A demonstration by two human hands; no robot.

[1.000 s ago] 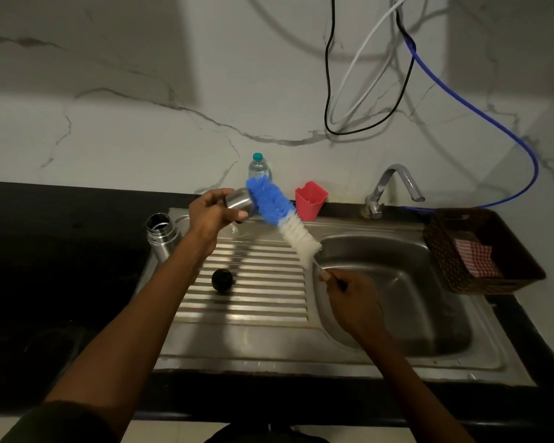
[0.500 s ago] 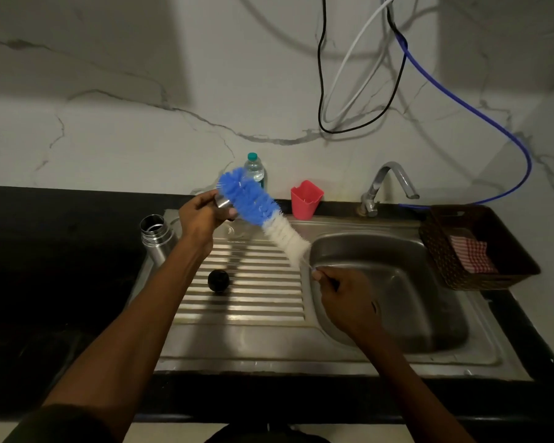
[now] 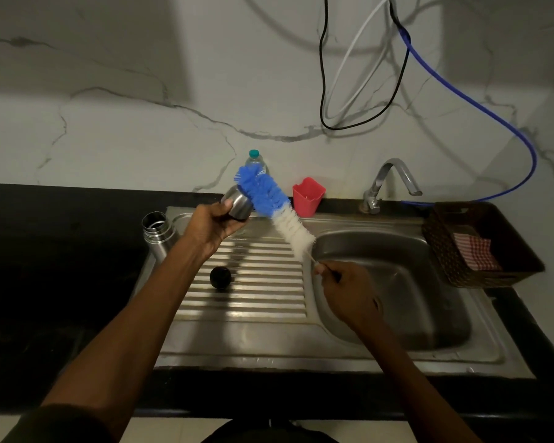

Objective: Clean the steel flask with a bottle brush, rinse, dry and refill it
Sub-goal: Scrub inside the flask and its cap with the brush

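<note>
Left hand point(image 3: 213, 223) grips steel cup point(image 3: 237, 204) above drainboard point(image 3: 256, 282); right hand point(image 3: 349, 295) pinches brush point(image 3: 275, 206) handle, blue tip touching the cup (rim side unclear). Flask point(image 3: 157, 233) stands open at sink's left edge, black cap point(image 3: 220, 277) on drainboard.

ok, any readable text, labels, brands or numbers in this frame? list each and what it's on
None readable.
Clear plastic bottle with teal cap: mostly hidden behind the blue-and-white bottle brush; any label too small to read.
Steel flask body, steel cup in the left hand, red plastic cup: no markings visible.
</note>
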